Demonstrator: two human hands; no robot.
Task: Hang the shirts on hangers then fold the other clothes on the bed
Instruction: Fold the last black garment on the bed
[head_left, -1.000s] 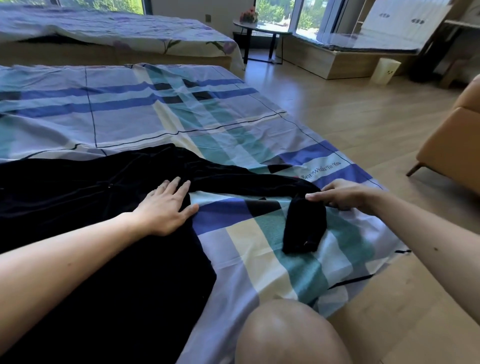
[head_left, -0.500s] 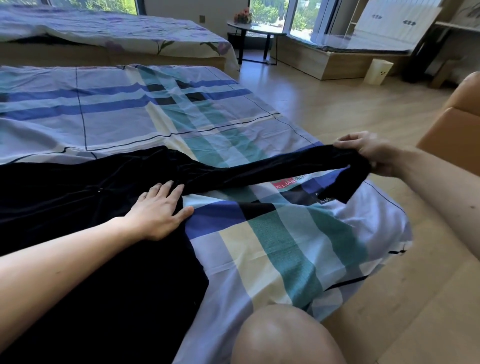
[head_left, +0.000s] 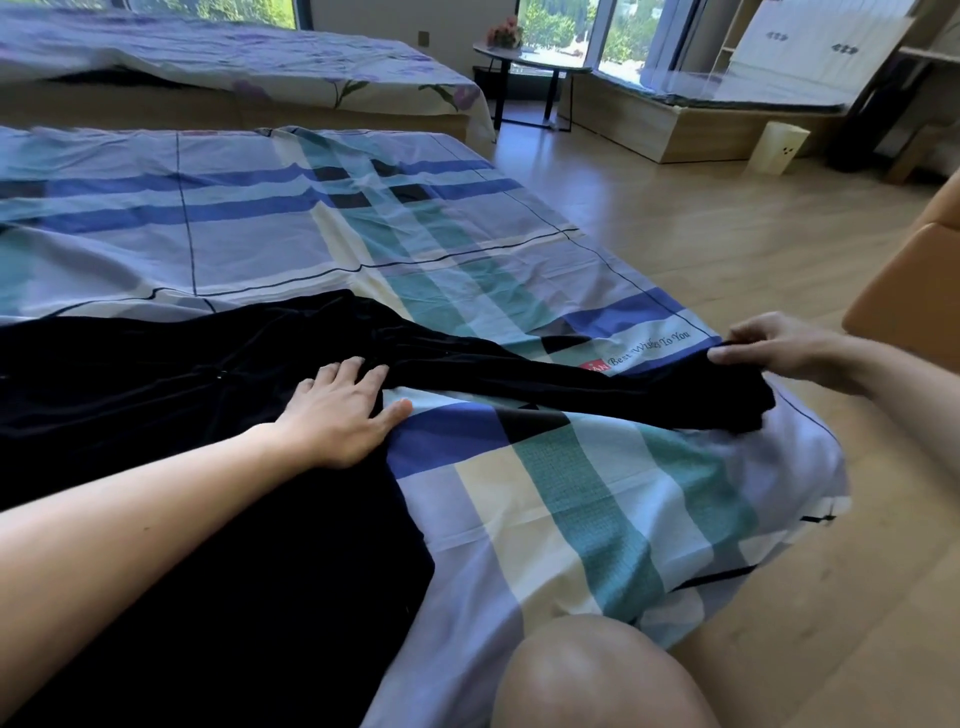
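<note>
**A:** Where does the black garment (head_left: 208, 467) lie?

**B:** It is spread flat on the plaid-sheeted bed (head_left: 571, 493), filling the picture from 9 o'clock down to 7 o'clock. The cloth is so dark that I can make out little detail beyond a faint line down its front.

**A:** And the sleeve?

**B:** The sleeve (head_left: 571, 382) runs out from the body toward 3 o'clock. It is stretched long across the sheet and its end reaches the bed's corner.

**A:** What about the left hand?

**B:** The left hand (head_left: 343, 410) is just left of centre, palm down on the garment where the sleeve meets the body. Its fingers are straight and slightly spread, pressing the cloth flat. The thumb lies out toward 3 o'clock at the cloth's edge.

**A:** The right hand?

**B:** The right hand (head_left: 779, 348) is at 3 o'clock, fingers curled round the sleeve's end and gripping it. The loose end of the sleeve sags below the hand over the corner.

**A:** Anything close by?

**B:** A bare knee (head_left: 597, 675) at 6 o'clock, at the bed's near edge. A printed line of words (head_left: 649, 351) on the sheet sits just beyond the sleeve.

**A:** Further off?

**B:** A second bed (head_left: 260, 67) with a floral cover at 11 o'clock, and a round side table (head_left: 524, 54) at 12 o'clock with flowers (head_left: 504, 34) on it. A tan armchair (head_left: 909, 291) stands at the 3 o'clock edge, and the wooden floor (head_left: 701, 218) lies between them.
</note>
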